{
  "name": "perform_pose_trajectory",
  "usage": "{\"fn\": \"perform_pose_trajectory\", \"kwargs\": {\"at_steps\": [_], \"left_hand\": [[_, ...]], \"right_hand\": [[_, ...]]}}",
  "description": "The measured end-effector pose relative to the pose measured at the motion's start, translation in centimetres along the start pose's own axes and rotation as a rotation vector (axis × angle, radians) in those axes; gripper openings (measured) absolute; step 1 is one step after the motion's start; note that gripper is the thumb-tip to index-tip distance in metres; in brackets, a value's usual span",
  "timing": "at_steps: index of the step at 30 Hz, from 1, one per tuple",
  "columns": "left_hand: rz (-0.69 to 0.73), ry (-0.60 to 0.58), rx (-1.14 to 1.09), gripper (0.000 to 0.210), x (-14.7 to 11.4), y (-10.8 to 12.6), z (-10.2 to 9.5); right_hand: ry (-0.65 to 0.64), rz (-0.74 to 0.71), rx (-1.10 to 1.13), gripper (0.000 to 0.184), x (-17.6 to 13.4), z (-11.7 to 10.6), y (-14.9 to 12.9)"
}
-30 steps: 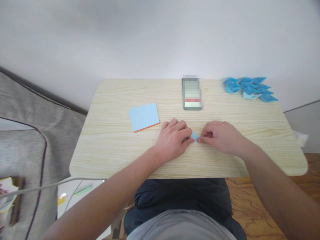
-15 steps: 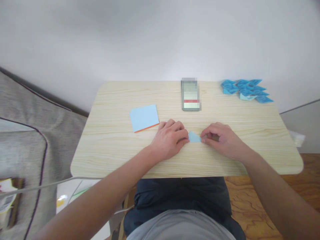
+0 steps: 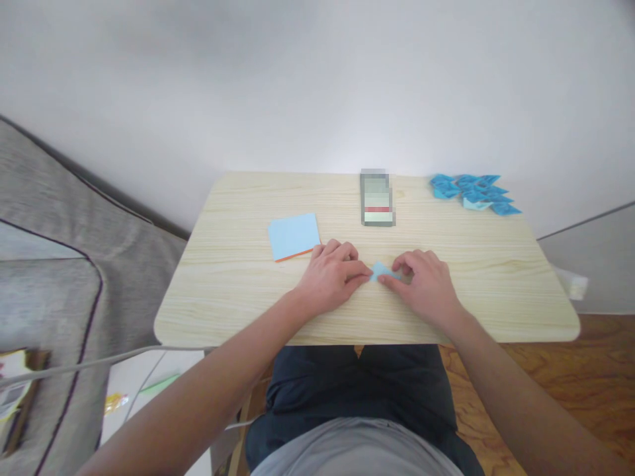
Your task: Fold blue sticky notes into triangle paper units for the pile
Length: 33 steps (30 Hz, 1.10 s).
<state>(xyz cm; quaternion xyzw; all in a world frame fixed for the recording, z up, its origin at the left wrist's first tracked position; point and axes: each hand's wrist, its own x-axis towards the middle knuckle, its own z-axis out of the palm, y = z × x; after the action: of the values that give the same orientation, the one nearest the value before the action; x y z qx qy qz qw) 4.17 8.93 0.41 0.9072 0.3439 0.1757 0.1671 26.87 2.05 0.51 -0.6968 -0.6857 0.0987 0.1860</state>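
Observation:
Between my two hands, near the middle of the table, lies a small piece of folded light blue paper. The thumb and forefinger of my left hand pinch its left corner. My right hand has its thumb on the near edge of the paper and its curled fingers at the right end. Parts of the paper are hidden under the fingertips. Just beyond my left hand sits a stack of light blue paper sheets with an orange edge along its near side.
A phone with a blurred screen lies at the back of the pale wooden table. Several folded blue paper pieces are grouped at the back right. A white wall stands behind, and a grey sofa is at the left.
My right hand has shifted left over the paper, its thumb now nearer the middle of the near edge. My left hand keeps its pinch. The whole view has shifted slightly.

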Motion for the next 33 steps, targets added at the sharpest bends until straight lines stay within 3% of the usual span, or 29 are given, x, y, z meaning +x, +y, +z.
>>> {"fn": "perform_pose_trajectory", "kwargs": {"at_steps": [8, 14, 24, 33], "left_hand": [[0.02, 0.01, -0.006, 0.02, -0.2, 0.1, -0.1], [0.03, 0.04, -0.035, 0.017, -0.4, 0.2, -0.1], [0.084, 0.037, -0.05, 0.017, -0.4, 0.5, 0.0], [0.079, 0.039, -0.065, 0.011, -0.3, 1.7, 0.4]], "right_hand": [[0.028, 0.012, 0.025, 0.031, -0.3, 0.4, -0.2], [0.045, -0.105, 0.175, 0.015, -0.7, 0.5, 1.6], [0.1, -0.268, 0.143, 0.014, -0.9, 1.2, 1.6], [0.085, -0.247, 0.178, 0.008, -0.7, 1.2, 1.2]]}}
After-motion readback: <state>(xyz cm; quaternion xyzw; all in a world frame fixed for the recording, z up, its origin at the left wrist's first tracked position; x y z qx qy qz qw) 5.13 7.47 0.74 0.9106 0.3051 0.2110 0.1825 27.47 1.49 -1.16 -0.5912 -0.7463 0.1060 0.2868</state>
